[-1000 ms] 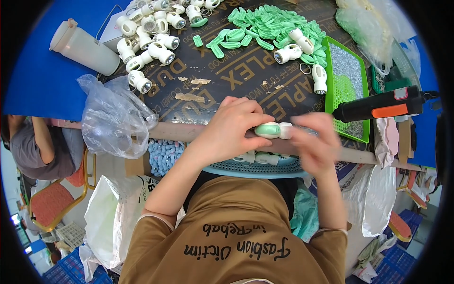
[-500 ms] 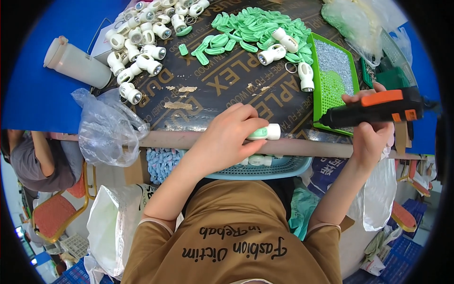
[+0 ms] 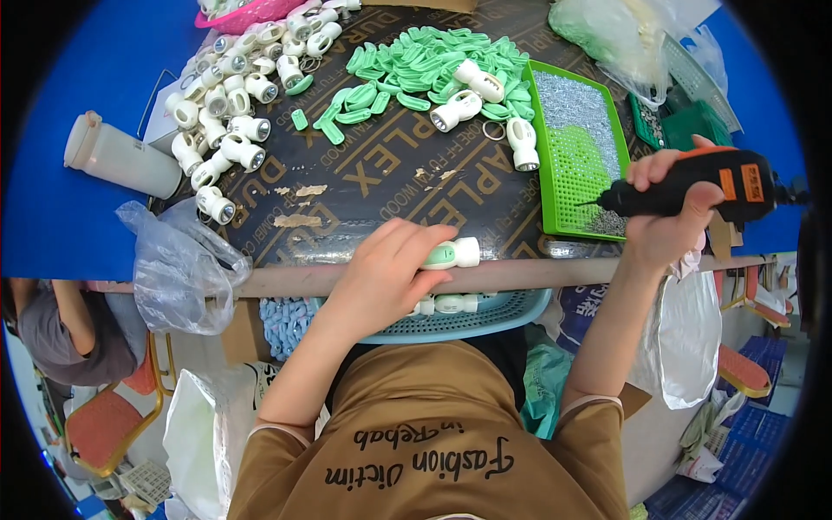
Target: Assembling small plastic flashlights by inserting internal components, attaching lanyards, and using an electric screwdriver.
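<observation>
The left hand (image 3: 381,279) pinches a flashlight (image 3: 454,254); the right hand (image 3: 667,227) wraps fingers around the screwdriver (image 3: 737,186). Probably screw-picking: it asks exact aim at the tray (image 3: 545,186).

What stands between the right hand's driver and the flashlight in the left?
Only the green tray, its near left corner seemingly under that line; nothing else visible lies between the driver and the flashlight.

One screwdriver (image 3: 741,186), one lime tray (image 3: 568,178), over twenty flashlights (image 3: 465,252)
</observation>
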`<state>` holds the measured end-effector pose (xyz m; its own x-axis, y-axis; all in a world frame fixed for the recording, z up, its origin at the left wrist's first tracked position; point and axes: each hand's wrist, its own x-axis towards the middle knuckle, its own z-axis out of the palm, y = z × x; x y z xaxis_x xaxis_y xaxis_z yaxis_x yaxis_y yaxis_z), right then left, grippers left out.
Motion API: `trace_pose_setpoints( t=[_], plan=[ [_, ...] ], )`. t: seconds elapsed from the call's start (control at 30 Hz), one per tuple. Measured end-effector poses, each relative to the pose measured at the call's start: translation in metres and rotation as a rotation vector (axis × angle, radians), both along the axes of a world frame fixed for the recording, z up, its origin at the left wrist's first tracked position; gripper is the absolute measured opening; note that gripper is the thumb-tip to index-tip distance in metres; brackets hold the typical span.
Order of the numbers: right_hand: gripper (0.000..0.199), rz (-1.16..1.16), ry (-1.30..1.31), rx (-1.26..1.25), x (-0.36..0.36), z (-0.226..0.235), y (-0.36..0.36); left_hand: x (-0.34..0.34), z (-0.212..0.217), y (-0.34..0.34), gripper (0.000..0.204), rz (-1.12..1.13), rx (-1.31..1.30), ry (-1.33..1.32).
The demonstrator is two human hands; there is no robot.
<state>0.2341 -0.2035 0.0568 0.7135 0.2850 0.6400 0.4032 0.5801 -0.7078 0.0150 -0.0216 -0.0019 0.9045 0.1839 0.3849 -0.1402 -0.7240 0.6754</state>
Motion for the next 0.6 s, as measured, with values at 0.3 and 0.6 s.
trace_pose_setpoints(
  t=[0.3,0.6],
  plan=[
    [0.072,-0.223,0.02,-0.118,0.018,-0.008,0.029,-0.003,-0.019,0.005,0.025,-0.04,0.189,-0.184],
    [0.065,-0.245,-0.006,-0.149,0.021,-0.012,0.04,-0.001,-0.017,0.006,0.02,-0.018,0.109,-0.209]
  ],
)
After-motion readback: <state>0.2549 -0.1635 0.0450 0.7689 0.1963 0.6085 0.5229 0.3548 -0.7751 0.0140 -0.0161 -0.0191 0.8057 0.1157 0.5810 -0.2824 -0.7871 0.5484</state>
